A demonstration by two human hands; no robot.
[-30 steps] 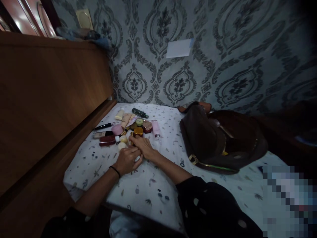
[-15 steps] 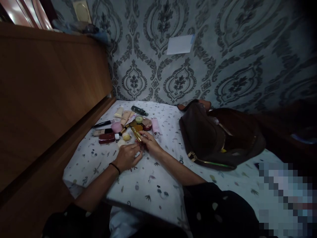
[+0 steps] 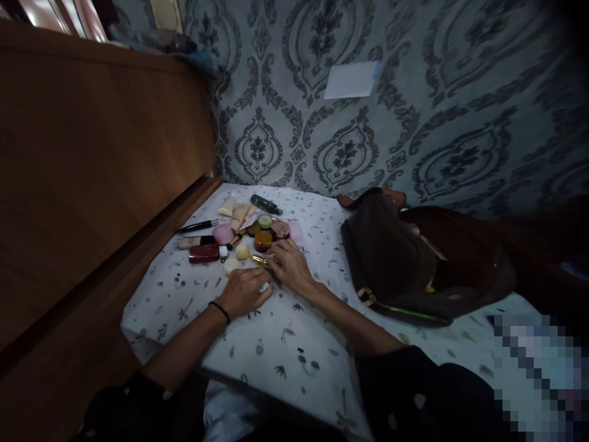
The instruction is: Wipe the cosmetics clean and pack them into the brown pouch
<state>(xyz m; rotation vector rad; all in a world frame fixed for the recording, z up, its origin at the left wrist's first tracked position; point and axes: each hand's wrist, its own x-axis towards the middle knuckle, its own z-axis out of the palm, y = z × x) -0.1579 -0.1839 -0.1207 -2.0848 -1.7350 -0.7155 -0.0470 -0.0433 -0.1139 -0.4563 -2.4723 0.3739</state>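
My right hand (image 3: 292, 265) has its fingers on a shiny gold lipstick tube (image 3: 259, 260), which lies tilted low over the patterned cloth. Close beside it, my left hand (image 3: 246, 291) is closed with curled fingers; a small whitish patch shows at the fingertips, too little to name. Just beyond the hands sit a pale round item (image 3: 232, 266), a small yellow round item (image 3: 242, 252) and an amber jar with a gold lid (image 3: 262, 240). A pink tube (image 3: 297, 233) lies partly behind my right hand.
Other cosmetics lie grouped further off: a dark red bottle (image 3: 204, 253), a pink round item (image 3: 223, 234), a black pen-like tube (image 3: 197, 226) and a dark green bottle (image 3: 265, 204). A brown bag (image 3: 391, 264) stands right. A wooden cabinet (image 3: 101, 135) rises left; patterned wall behind.
My right hand has lowered the gold lipstick tube toward the cloth and turned it flatter, with the palm now facing down. The left hand has hardly moved. The view has shifted slightly.
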